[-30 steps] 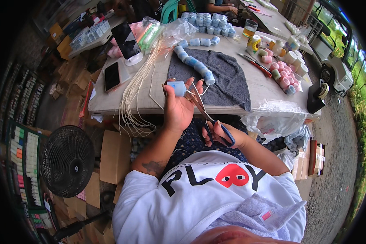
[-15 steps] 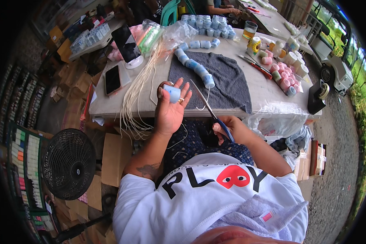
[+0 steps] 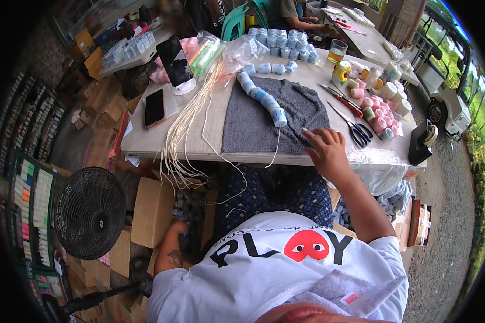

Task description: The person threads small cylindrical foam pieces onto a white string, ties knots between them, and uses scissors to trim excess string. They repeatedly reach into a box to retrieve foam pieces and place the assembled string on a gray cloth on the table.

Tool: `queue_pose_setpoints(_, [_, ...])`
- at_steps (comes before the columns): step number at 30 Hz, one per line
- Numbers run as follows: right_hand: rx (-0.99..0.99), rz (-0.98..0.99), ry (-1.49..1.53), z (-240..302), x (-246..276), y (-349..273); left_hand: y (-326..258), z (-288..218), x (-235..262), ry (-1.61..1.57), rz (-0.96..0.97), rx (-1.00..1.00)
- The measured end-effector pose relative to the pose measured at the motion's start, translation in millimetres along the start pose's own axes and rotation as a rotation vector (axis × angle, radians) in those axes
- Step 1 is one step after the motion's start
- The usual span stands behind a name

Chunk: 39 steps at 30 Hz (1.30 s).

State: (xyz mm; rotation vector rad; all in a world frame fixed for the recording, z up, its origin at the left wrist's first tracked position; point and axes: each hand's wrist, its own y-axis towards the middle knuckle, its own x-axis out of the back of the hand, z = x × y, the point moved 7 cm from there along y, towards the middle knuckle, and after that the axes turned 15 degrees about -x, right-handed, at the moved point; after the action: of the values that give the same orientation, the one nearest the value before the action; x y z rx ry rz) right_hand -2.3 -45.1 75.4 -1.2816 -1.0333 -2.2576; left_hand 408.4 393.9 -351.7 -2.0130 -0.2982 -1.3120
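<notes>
My right hand (image 3: pixel 329 155) hovers over the front right corner of a dark grey cloth (image 3: pixel 248 129), fingers bent and apart, holding nothing visible. Dark-handled scissors (image 3: pixel 359 133) lie beyond it on the table. A curved row of blue-and-white cylinders (image 3: pixel 263 97) runs across the cloth; from its near end a white cord (image 3: pixel 278 146) hangs over the table edge. Low on the left, my left hand (image 3: pixel 180 225) reaches down beside my leg into a cardboard box (image 3: pixel 154 207) with many small greyish pieces (image 3: pixel 191 207). Its fingers are too small and hidden to make out.
A bundle of pale cords (image 3: pixel 186 134) drapes off the table near a phone (image 3: pixel 154 109). Pink rolls (image 3: pixel 379 110), red-handled scissors (image 3: pixel 350 105) and a glass (image 3: pixel 337 51) stand right. A black fan (image 3: pixel 90 212) is at left. Another person (image 3: pixel 299 19) sits at the back.
The scissors have left my right hand and now lie on the table. My left hand has dropped from above the table edge down to the box; the blue-and-white cylinder it held is out of sight.
</notes>
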Motion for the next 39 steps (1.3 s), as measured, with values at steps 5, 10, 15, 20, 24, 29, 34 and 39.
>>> queue_pose_setpoints(5, [0.289, 0.046, 0.014, 47, -53, -11, -13, -242, 166, -0.515, 0.517, -0.193])
queue_pose_setpoints(10, [0.109, -0.055, 0.595, 42, -1, 6, -49, -391, 314, -0.878, -0.041, -0.933])
queue_pose_setpoints(15, [0.108, 0.081, 0.798, 62, 68, -14, -31, -504, 327, -0.433, -0.561, -1.317])
queue_pose_setpoints(20, [0.042, 0.234, 0.905, 60, 84, -61, 6, -560, 280, 0.027, -0.489, -1.177])
queue_pose_setpoints(24, [0.157, 0.067, 0.967, 52, 130, -75, 18, -553, 281, -0.014, -0.428, -1.075])
queue_pose_setpoints(29, [-0.281, 0.074, 0.92, 21, 111, -53, 25, -560, 276, 0.077, -0.54, -1.008])
queue_pose_setpoints(34, [-0.376, -0.015, 1.145, -10, 71, -41, 45, -559, 301, 0.172, -0.614, -0.857])
queue_pose_setpoints(39, [-0.388, 0.099, 0.993, -12, 47, -58, 48, -563, 308, 0.175, -0.486, -0.794])
